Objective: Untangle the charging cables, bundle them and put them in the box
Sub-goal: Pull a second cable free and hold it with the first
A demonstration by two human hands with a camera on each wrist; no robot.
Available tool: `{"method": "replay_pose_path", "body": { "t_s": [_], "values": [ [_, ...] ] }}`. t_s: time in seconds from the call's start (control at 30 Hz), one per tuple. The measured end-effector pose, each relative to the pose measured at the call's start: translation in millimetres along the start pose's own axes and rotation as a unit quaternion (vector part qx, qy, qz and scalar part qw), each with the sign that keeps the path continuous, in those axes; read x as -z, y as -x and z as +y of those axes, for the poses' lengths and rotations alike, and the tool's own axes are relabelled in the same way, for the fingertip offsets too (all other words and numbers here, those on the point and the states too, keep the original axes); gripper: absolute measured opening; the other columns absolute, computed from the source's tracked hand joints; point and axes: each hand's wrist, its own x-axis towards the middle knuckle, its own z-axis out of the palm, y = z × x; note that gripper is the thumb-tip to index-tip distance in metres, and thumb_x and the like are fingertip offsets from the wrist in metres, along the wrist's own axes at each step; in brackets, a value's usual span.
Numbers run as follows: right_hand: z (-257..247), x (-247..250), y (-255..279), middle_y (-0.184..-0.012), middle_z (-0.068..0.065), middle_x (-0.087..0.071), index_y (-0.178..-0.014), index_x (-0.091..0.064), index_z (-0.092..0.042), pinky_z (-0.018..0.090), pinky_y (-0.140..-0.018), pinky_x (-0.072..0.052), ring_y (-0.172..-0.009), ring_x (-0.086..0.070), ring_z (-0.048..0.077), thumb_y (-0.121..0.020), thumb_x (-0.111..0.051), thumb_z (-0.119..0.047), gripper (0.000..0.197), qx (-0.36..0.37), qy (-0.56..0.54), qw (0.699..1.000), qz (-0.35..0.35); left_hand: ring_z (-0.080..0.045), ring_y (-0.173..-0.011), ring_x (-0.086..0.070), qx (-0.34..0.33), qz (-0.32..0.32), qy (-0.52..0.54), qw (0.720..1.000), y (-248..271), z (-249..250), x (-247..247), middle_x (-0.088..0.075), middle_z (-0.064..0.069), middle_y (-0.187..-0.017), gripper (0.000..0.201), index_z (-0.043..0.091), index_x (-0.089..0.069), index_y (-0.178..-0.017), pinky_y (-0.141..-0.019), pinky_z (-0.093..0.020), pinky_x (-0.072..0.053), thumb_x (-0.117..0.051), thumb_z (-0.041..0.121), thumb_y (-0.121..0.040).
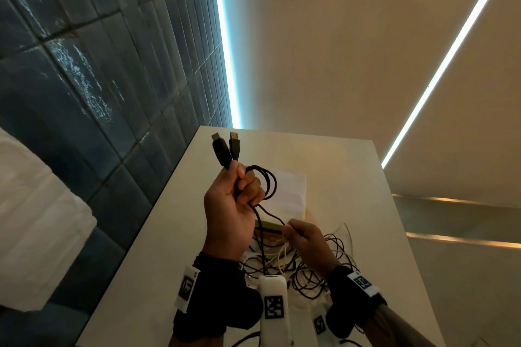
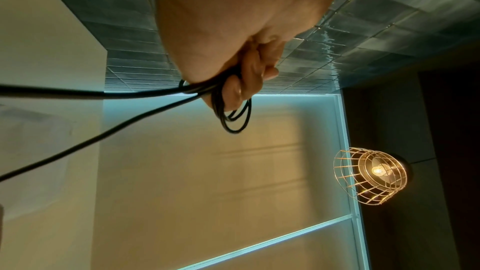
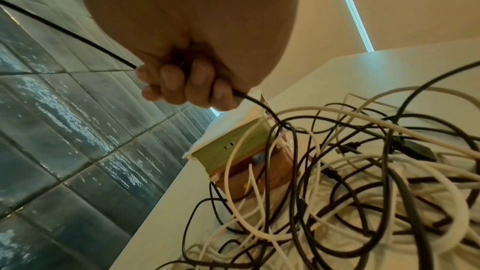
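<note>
Left hand [image 1: 231, 205] grips the coiled black cable [image 1: 263, 182], right hand [image 1: 306, 242] pinches its tail (pile [image 3: 350, 182] just below): a hard pull could snag it

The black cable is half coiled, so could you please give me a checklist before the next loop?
1. Left hand grips the coil: ok.
2. Both plugs stick out above the fist: ok.
3. Right hand grips the black cable: ok.
4. Its tail is free of the pile: not ok, it runs into the tangle.
5. Box is open: cannot tell.
</note>
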Motion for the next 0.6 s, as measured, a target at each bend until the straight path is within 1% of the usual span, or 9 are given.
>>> {"method": "replay_pose_path", "body": {
  "t_s": [0.07, 0.17, 0.23, 0.3, 0.37, 0.43, 0.5, 0.57, 0.6],
  "values": [
    [7, -3, -2, -0.06, -0.003, -0.047, -0.065, -0.052, -0.014, 0.031, -0.059, -0.035, -0.059, -0.042, 0.009, -0.09, -0.048, -0.04, 0.036, -0.004, 0.008, 1.0, 0.009, -0.007, -0.046, -0.023, -0.013, -0.001, -0.012, 1.0, 1, 3, -1, -0.031, 0.005, -0.06, 0.032, 0.014, -0.044, -0.072, -0.049, -0.023, -0.025, -0.034, 0.021, -0.102],
    [20, -3, -4, -0.059, -0.006, -0.049, -0.064, -0.057, -0.017, 0.031, -0.059, -0.036, -0.057, -0.043, 0.006, -0.09, -0.049, -0.034, 0.032, -0.034, 0.025, 0.999, 0.011, -0.006, -0.045, -0.023, -0.033, 0.007, -0.012, 0.999, -1, 10, 1, -0.032, 0.005, -0.058, 0.033, 0.014, -0.043, -0.072, -0.047, -0.022, -0.023, -0.033, 0.02, -0.103],
    [26, 0, -3, -0.056, -0.01, -0.051, -0.062, -0.06, -0.02, 0.028, -0.058, -0.037, -0.054, -0.044, 0.003, -0.092, -0.053, -0.026, 0.031, -0.057, 0.044, 0.997, 0.004, -0.006, -0.045, -0.022, -0.045, 0.022, -0.02, 0.999, -2, 13, 4, -0.032, 0.006, -0.058, 0.033, 0.014, -0.043, -0.072, -0.046, -0.021, -0.022, -0.033, 0.02, -0.103],
    [26, 4, -2, -0.05, -0.013, -0.054, -0.057, -0.061, -0.024, 0.023, -0.057, -0.037, -0.05, -0.047, 0.0, -0.093, -0.057, -0.016, 0.036, -0.068, 0.082, 0.994, -0.002, -0.006, -0.046, -0.022, -0.052, 0.048, -0.05, 0.996, -4, 13, 7, -0.031, 0.005, -0.059, 0.033, 0.014, -0.042, -0.072, -0.047, -0.022, -0.021, -0.034, 0.02, -0.103],
    [19, 10, -6, -0.046, -0.014, -0.054, -0.057, -0.064, -0.021, 0.019, -0.053, -0.037, -0.047, -0.047, -0.001, -0.09, -0.061, -0.014, 0.034, -0.084, 0.102, 0.991, 0.019, -0.007, -0.046, -0.021, -0.061, 0.08, -0.101, 0.99, -5, 10, 11, -0.03, 0.005, -0.059, 0.033, 0.015, -0.042, -0.071, -0.048, -0.024, -0.018, -0.035, 0.018, -0.103],
    [6, 16, -16, -0.046, -0.01, -0.056, -0.058, -0.067, -0.013, 0.02, -0.051, -0.038, -0.044, -0.046, -0.001, -0.087, -0.064, -0.014, 0.03, -0.104, 0.075, 0.989, 0.076, -0.007, -0.045, -0.021, -0.067, 0.109, -0.15, 0.98, -8, 4, 16, -0.03, 0.006, -0.057, 0.035, 0.015, -0.04, -0.069, -0.047, -0.024, -0.016, -0.036, 0.017, -0.103],
    [-13, 22, -28, -0.046, -0.005, -0.056, -0.059, -0.069, -0.009, 0.025, -0.049, -0.038, -0.041, -0.045, 0.006, -0.086, -0.065, -0.012, 0.027, -0.107, 0.017, 0.985, 0.132, -0.007, -0.045, -0.021, -0.063, 0.132, -0.184, 0.972, -11, -4, 21, -0.029, 0.006, -0.056, 0.035, 0.016, -0.039, -0.068, -0.046, -0.024, -0.017, -0.036, 0.018, -0.103],
    [-40, 26, -36, -0.045, 0.001, -0.053, -0.062, -0.068, -0.005, 0.024, -0.045, -0.032, -0.038, -0.04, 0.01, -0.088, -0.063, -0.009, 0.027, -0.093, -0.061, 0.98, 0.163, -0.009, -0.047, -0.022, -0.049, 0.15, -0.209, 0.965, -14, -14, 22, -0.029, 0.004, -0.058, 0.034, 0.015, -0.037, -0.069, -0.047, -0.026, -0.017, -0.037, 0.018, -0.102],
    [-55, 26, -38, -0.046, 0.004, -0.052, -0.065, -0.068, -0.001, 0.022, -0.044, -0.03, -0.038, -0.038, 0.01, -0.089, -0.063, -0.007, 0.026, -0.077, -0.095, 0.979, 0.164, -0.011, -0.048, -0.022, -0.039, 0.158, -0.216, 0.963, -15, -19, 22, -0.029, 0.003, -0.06, 0.033, 0.015, -0.037, -0.069, -0.047, -0.027, -0.018, -0.037, 0.017, -0.102]
  ]
}}
